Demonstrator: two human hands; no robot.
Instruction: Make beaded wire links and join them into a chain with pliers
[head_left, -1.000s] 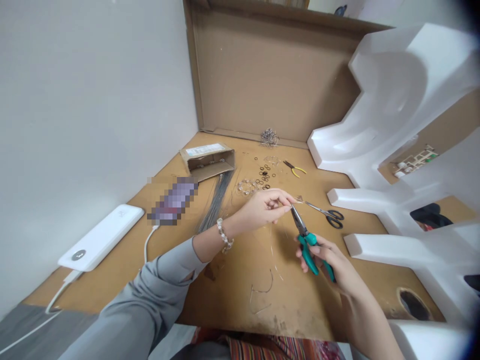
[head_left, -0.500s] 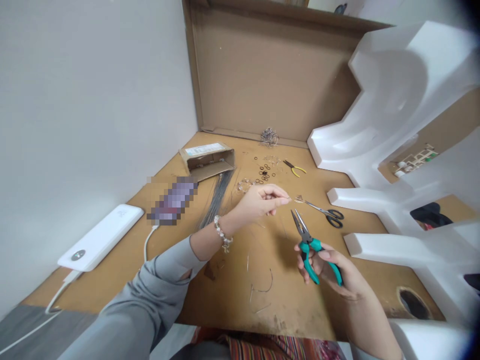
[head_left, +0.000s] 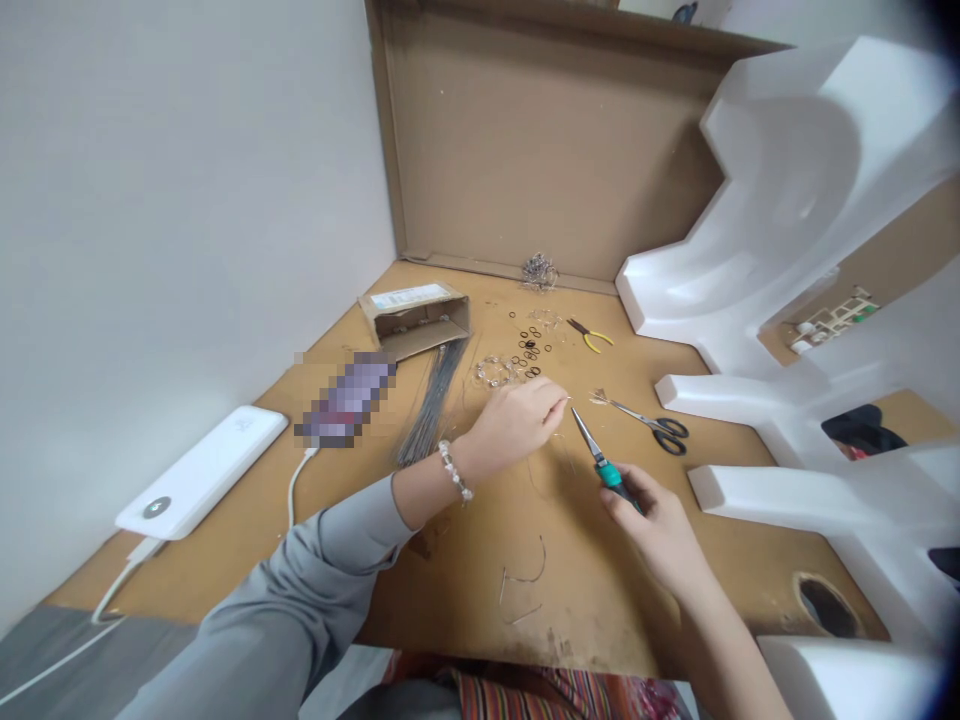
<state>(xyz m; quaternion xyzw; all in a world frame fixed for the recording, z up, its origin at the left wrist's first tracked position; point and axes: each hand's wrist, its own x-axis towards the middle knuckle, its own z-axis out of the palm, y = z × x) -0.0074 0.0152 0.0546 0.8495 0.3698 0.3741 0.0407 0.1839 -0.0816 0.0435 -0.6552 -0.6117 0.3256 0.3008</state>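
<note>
My left hand (head_left: pixel 525 420), with a beaded bracelet (head_left: pixel 451 470) on its wrist, is closed in a pinch over the middle of the table. A tiny bit of thin wire (head_left: pixel 568 399) pokes out past its fingertips; the rest is hidden in the hand. My right hand (head_left: pixel 652 520) is wrapped round green-handled needle-nose pliers (head_left: pixel 600 460). Their jaws look closed, seen edge-on, and the tips point up-left, just short of the wire. Below the hands lie bent wire pieces (head_left: pixel 523 578) on the table.
Behind my left hand are a bundle of straight wires (head_left: pixel 431 405), black rings (head_left: pixel 530 345) and an open cardboard box (head_left: pixel 420 325). Scissors (head_left: pixel 652 425) and yellow-handled pliers (head_left: pixel 589 335) lie to the right. A power bank (head_left: pixel 202 470) and a phone (head_left: pixel 349 400) are at left; white foam (head_left: pixel 720 390) borders the right.
My left hand has rolled over, its back now upward, and drawn slightly left. My right hand has turned the pliers edge-on and closed the spread handles, the tips moving left toward the wire.
</note>
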